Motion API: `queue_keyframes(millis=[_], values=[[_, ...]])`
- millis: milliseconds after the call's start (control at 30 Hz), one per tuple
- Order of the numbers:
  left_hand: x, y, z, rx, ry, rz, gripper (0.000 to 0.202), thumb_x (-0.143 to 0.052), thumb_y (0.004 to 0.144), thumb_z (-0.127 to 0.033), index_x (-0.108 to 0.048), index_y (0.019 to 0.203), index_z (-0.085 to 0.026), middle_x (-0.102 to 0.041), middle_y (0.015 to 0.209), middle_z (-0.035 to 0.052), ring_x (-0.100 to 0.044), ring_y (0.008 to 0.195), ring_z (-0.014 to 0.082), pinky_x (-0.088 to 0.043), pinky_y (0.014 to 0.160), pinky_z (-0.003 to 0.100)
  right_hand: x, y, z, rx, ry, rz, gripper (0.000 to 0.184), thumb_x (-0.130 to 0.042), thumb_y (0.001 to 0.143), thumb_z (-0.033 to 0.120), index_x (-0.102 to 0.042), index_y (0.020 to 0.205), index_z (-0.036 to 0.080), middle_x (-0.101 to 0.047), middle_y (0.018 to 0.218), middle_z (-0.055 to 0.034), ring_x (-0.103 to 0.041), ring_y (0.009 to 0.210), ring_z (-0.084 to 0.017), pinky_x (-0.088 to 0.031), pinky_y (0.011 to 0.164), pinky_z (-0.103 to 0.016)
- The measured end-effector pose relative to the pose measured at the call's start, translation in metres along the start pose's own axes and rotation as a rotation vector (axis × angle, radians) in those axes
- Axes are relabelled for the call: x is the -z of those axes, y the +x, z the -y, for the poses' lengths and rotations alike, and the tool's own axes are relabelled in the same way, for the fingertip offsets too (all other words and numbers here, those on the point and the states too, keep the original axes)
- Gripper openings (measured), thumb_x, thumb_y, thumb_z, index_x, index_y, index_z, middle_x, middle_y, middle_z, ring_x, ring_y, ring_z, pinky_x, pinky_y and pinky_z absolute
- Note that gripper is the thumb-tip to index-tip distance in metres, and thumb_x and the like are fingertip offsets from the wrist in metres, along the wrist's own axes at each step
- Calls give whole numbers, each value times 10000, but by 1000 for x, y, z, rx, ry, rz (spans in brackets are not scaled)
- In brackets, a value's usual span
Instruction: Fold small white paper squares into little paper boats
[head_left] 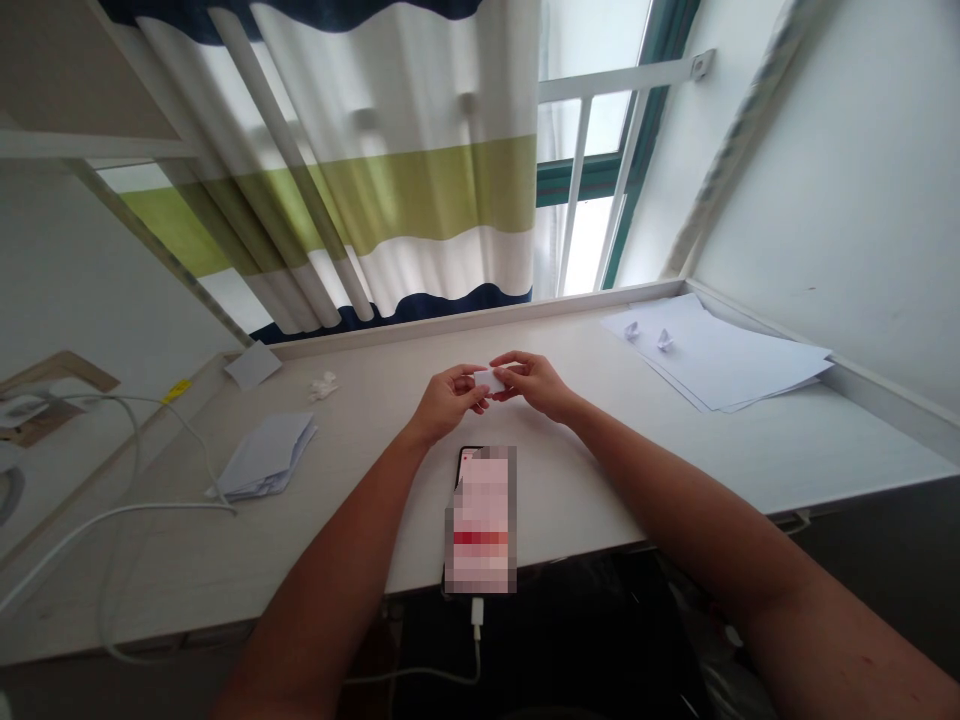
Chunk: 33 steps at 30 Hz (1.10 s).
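Note:
Between my two hands is a small folded piece of white paper [490,381], held just above the white desk [405,375]. My left hand [450,400] pinches its left side with thumb and fingers. On the other side my right hand [531,382] grips the paper's right edge, fingers curled around it. The fingers cover parts of the paper, so its full shape is hidden. Below the hands a phone [480,520] lies at the desk's front edge, its screen blurred out, with a white charging plug [477,612] in its lower end.
Stacked small paper sheets [266,455], a single sheet [253,366] and crumpled paper [323,386] lie left. At the right, large sheets [739,355] carry two small folded paper pieces [664,340]. A white cable [120,515] crosses the left side. A striped curtain [427,190] hangs behind.

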<state>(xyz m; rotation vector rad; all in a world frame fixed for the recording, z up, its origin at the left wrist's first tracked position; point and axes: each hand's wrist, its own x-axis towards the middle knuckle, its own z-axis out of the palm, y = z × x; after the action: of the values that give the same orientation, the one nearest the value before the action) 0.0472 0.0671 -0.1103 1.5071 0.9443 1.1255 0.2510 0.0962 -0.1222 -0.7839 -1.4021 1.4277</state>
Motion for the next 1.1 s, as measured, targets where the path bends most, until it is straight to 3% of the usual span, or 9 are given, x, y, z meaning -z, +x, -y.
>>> queue_keyframes(millis=[100,367,600,700,1100], values=[[1,0,0,-19,49,18,553,-924,741,-385,-734,1201,-146,-661,652,-42,-718,669,177,-594,709,336,-1,-1,2,8,-16,16,505,-935,768,582,-777,1024,177,-812,851,-53,-757,692,-171,-682,727,-354],[-1,0,1,-43,124,-19,438,-946,704,-352,-789,1063,-157,-690,695,-17,-675,648,150,-557,667,300,-3,0,4,71,-131,-23,482,-947,717,579,-790,844,142,-772,731,-58,-710,668,-167,-603,657,-308],[-1,2,5,30,72,0,500,-858,804,-618,-781,924,-139,-794,828,100,-740,717,201,-601,621,312,-5,1,0,94,-181,-56,394,-924,735,514,-786,812,152,-784,720,-68,-717,675,-184,-590,672,-326],[-1,1,2,42,79,-12,523,-843,812,-653,-776,880,-139,-792,796,111,-748,695,211,-587,580,300,-6,1,-1,94,-205,-61,369,-924,742,495,-786,801,158,-787,725,-71,-722,684,-188,-589,671,-326],[-1,-2,-4,76,87,-88,515,-960,654,-625,-810,787,-150,-779,757,92,-712,688,201,-574,565,299,-2,2,-1,57,-185,40,547,-902,736,669,-787,806,139,-793,730,-77,-731,669,-181,-583,646,-301]])
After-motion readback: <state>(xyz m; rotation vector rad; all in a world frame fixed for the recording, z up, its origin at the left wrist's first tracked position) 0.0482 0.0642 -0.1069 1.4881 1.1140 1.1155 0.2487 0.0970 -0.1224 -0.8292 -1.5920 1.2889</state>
